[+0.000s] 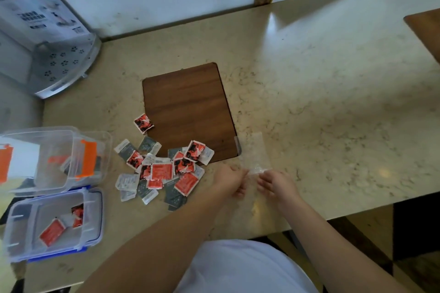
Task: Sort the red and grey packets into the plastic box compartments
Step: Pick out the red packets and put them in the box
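A heap of several red packets (162, 171) and grey packets (175, 196) lies on the counter left of my hands; one red packet (143, 123) sits apart at the wooden panel's edge. Two clear plastic boxes stand at the left: the upper box with orange clips (71, 147) and the blue-rimmed box (95, 216), which holds red packets (51, 232). My left hand (229, 179) and my right hand (276, 184) both pinch the near end of a clear plastic bag (253, 153) lying flat on the counter.
A dark wooden panel (188, 112) is set into the marble counter (333, 102) behind the heap. A white appliance with a perforated tray (64, 62) stands at the back left. The counter's front edge runs just below my right forearm.
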